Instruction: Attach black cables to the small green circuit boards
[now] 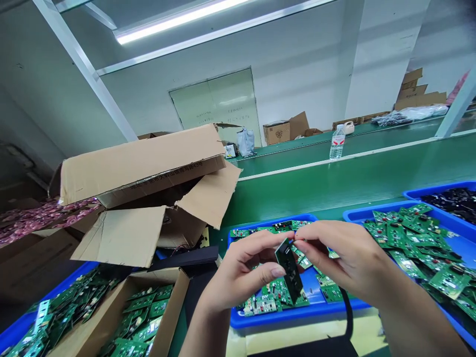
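Observation:
My left hand [251, 270] holds a green circuit board [289, 270] on edge, the thumb on its near face and the fingers behind it. At the board's top corner, my right hand [342, 258] is closed in a pinch between thumb and forefinger. A tiny reddish spot shows at those fingertips, too small to name. Below both hands lies a blue tray [267, 321] with several green circuit boards [260, 303] in it. A dark strap or cable [348, 315] hangs down beside my right wrist.
Another blue tray [349, 214] of circuit boards stands at the right, a tray of dark parts [451, 201] beyond it. On the left are an open carton [130, 218] and a cardboard box [178, 297] of boards. A water bottle [337, 143] stands on the green ledge behind.

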Tool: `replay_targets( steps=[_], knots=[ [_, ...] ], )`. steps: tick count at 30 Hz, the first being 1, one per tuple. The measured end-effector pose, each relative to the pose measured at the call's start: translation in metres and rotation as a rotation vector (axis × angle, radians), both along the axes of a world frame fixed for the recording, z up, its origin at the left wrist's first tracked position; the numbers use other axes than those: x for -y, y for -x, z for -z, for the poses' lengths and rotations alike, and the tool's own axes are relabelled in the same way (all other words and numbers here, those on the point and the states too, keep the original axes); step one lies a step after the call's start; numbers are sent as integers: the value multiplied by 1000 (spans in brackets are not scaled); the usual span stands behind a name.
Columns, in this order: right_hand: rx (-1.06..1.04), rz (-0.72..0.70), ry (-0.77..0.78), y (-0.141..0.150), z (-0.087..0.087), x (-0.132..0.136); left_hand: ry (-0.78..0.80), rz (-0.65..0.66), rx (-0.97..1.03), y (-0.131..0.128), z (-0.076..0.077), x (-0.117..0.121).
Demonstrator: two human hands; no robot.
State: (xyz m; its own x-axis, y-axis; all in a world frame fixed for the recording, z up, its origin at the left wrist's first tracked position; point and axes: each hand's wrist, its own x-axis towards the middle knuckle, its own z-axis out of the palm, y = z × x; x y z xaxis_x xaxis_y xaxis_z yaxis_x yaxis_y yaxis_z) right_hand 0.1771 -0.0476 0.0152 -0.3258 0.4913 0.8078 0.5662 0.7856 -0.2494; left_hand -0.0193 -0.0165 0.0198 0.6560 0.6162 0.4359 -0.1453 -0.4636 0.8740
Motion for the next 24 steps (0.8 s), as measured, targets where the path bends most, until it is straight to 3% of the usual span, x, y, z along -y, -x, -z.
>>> replay_targets(
  steps=[5,10,13,18,24],
  knots=[
    [18,81,-122,0,2,-3,213,18,67,-3,4,0],
    [32,130,-166,0,1,-8,439,127,89,-6,3,1],
    [14,46,-110,-2,1,-9,414,160,157,-8,2,0],
    [-33,-25,-26,-3,-1,-2,329,34,211,-14,1,2],
    [-1,-131,233,3,-7,9,240,-37,275,-17,0,5]
  ],
)
